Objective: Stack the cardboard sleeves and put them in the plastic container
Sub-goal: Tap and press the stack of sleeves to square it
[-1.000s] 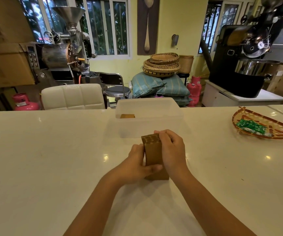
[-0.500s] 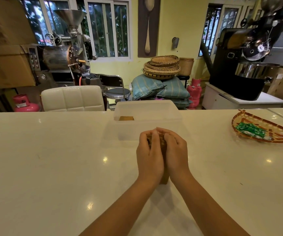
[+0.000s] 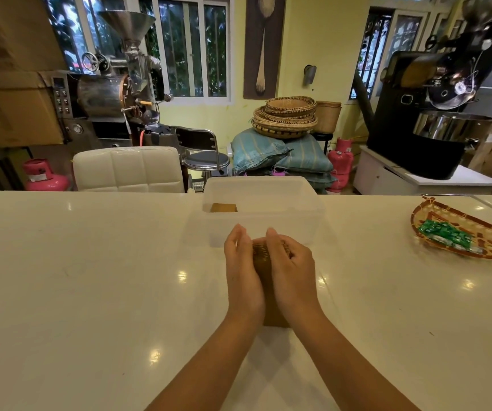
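Both hands, left hand (image 3: 243,271) and right hand (image 3: 290,271), press one stack of cardboard sleeves (image 3: 264,262) between flat palms. One plastic container (image 3: 268,229) behind holds seemingly one more sleeve (image 3: 223,207).

One head-worn camera looks forward and down — close over the white counter (image 3: 90,277).

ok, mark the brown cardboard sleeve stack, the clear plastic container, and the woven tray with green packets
brown cardboard sleeve stack (image 3: 261,256), head view, ridged top edge showing between the hands
clear plastic container (image 3: 304,229), head view, bare front wall
woven tray with green packets (image 3: 487,232), head view, bare woven base
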